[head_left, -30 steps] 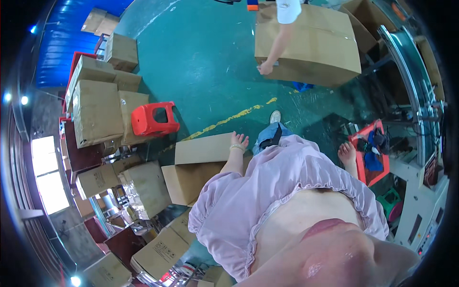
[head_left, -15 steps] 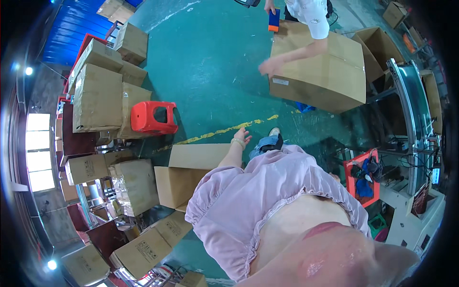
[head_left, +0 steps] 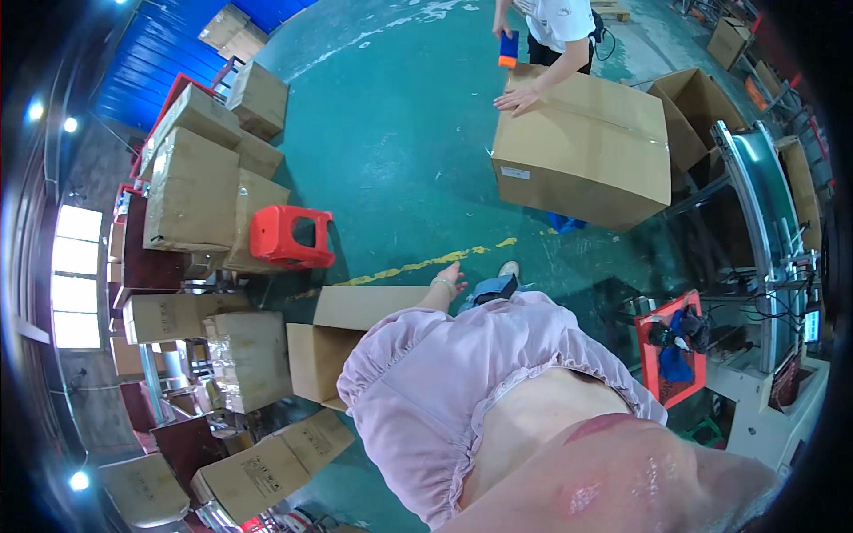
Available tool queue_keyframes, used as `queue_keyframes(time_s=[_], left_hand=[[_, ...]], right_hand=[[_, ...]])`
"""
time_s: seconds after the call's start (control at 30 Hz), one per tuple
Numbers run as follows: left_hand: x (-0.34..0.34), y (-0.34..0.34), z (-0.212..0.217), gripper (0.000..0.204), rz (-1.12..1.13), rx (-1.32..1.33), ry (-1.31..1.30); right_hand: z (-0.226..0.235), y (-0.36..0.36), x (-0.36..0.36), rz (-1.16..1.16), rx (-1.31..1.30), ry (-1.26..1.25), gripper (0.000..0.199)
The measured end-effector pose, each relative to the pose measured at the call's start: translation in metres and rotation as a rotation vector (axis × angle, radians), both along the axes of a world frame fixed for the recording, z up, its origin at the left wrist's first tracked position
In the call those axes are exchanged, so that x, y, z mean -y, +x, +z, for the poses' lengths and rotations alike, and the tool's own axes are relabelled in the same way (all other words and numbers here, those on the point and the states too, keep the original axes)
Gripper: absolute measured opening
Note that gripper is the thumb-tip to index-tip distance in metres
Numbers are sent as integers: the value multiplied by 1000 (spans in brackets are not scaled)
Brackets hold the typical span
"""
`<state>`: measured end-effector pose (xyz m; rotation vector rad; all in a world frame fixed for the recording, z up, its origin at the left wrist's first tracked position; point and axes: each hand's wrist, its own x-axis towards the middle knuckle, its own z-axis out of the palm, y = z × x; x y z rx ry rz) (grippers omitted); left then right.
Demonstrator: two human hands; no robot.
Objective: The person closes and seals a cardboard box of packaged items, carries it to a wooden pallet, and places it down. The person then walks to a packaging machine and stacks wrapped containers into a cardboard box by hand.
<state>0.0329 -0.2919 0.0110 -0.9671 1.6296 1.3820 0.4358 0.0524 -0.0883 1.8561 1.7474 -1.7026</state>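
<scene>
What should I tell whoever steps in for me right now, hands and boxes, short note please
Left hand: open, fingers spread, over the far edge of the open cardboard box by your left side; holding nothing.
Right hand: out of view.
Red plastic stool stands beyond that box, beside stacked cartons.
A co-worker's hand rests on the large closed carton ahead.
Done: box flaps are open.
Left: cannot see what is inside it.

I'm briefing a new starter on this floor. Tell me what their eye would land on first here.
Likely first is the red plastic stool lying on its side on the green floor, beside the stacked cartons at left. Next, the large sealed carton at top right, where another person presses a hand on its lid. Nearer, the wearer's left hand hangs open by a smaller open carton; the right hand is out of sight.
</scene>
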Motion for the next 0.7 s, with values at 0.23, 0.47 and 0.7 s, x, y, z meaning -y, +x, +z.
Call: queue_keyframes(time_s=[0.23,0.47,0.7], left_hand=[[-4,-14,14,50,-41,-49,93],[-75,-92,35,53,-501,-559,-170],[-209,-182,-35,53,-58,-880,178]], right_hand=[[-8,9,8,-33,-11,-22,30],[-7,34,11,169,54,17,32],[139,-27,14,157,235,-80,28]])
